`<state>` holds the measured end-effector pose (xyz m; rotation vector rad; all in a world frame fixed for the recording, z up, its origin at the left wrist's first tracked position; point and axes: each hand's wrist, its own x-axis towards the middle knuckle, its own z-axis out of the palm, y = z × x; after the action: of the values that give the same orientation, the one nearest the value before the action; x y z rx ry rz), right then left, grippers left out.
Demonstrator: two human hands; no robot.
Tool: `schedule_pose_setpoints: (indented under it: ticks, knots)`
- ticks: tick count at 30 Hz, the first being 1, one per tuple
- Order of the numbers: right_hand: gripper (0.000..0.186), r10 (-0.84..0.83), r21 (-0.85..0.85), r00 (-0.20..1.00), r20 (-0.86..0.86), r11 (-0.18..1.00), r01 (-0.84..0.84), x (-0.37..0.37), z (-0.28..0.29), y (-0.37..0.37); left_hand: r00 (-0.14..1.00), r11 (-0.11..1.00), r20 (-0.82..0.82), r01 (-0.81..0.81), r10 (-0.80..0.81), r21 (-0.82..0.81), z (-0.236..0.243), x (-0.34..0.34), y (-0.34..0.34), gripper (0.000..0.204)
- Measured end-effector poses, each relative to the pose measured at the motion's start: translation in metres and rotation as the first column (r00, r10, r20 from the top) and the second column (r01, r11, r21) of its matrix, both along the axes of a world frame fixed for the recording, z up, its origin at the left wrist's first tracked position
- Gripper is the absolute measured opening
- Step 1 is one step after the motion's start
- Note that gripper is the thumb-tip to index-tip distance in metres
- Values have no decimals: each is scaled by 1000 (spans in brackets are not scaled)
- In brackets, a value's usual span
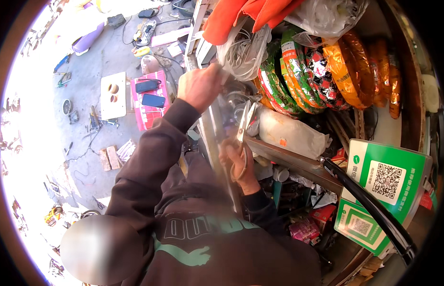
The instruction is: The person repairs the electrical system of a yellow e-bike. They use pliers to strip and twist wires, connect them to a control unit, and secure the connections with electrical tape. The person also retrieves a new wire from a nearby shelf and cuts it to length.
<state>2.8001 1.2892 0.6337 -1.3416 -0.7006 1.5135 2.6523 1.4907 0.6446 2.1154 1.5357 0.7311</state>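
Observation:
My right hand (238,162) grips a pair of scissors (243,126) by its handles, with the blades pointing up and slightly apart. To its upper left, my left hand (201,88) is closed, with its fingertips blurred. What it holds, if anything, is hidden. Beyond the left hand, a clear plastic bag (243,55) with pale coiled strands inside hangs below an orange cloth item (253,16). Just right of the scissor blades lies a white plastic-wrapped bundle (289,131).
Tyres in shiny wrapping (322,71) line the shelf at right. A metal rail (298,162) runs below them. A black pole (370,209) crosses green printed cards (382,181). On the left, two phones (153,100) rest on a pink box (141,121); tools lie on the concrete floor (83,133).

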Motion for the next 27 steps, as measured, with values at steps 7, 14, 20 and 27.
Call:
schedule_pose_setpoints:
  ticks: [7, 14, 20, 27]
  knots:
    - [32, 65, 2, 993, -100, 998, -66, -2, -8, 54, 861, 936, 473, -11, 188, -353, 11, -47, -24, 27]
    - [32, 136, -72, 972, -194, 986, -152, 17, -18, 77, 694, 805, 612, 78, 379, -588, 32, -75, -49, 29]
    - [40, 73, 120, 997, 30, 990, -76, 19, -18, 62, 542, 688, 622, 107, 565, -718, 20, -97, -68, 34]
    - [23, -249, 177, 945, 214, 961, 213, 5, -29, 99, 555, 585, 538, 109, 634, -803, 4, -116, -104, 37]
